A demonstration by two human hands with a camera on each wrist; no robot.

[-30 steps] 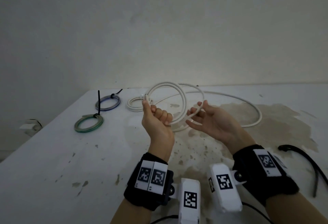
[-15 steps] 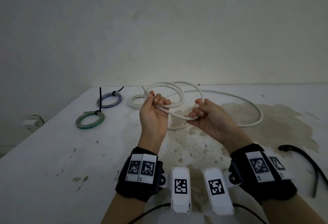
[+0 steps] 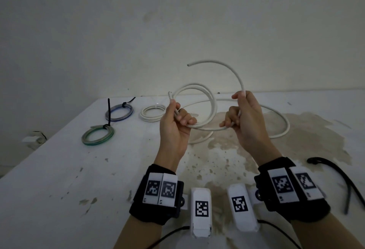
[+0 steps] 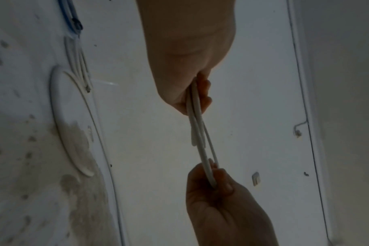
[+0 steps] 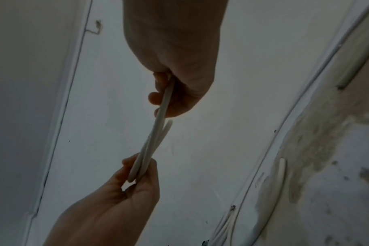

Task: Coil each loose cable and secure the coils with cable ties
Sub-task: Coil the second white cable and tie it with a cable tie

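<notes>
While cable (image 3: 205, 108) is held above table (image 3: 59, 179), loops gripped in curled left hand (image 3: 175, 122) fingers; next strand pinched by right hand (image 3: 244, 118). Turns best laid equal, tail (image 3: 227, 67) above right fingers fed in untwisted.

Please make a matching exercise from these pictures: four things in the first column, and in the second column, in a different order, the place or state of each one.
Things:
1. white cable
2. green coil
3. blue coil
4. black strap

Place or state:
A. lies loose near the right edge of the table
B. held in the air by the left hand and the right hand
C. tied, nearest the table's left edge
D. tied, just behind the green one, closer to the wall

Pairs: 1-B, 2-C, 3-D, 4-A
</notes>
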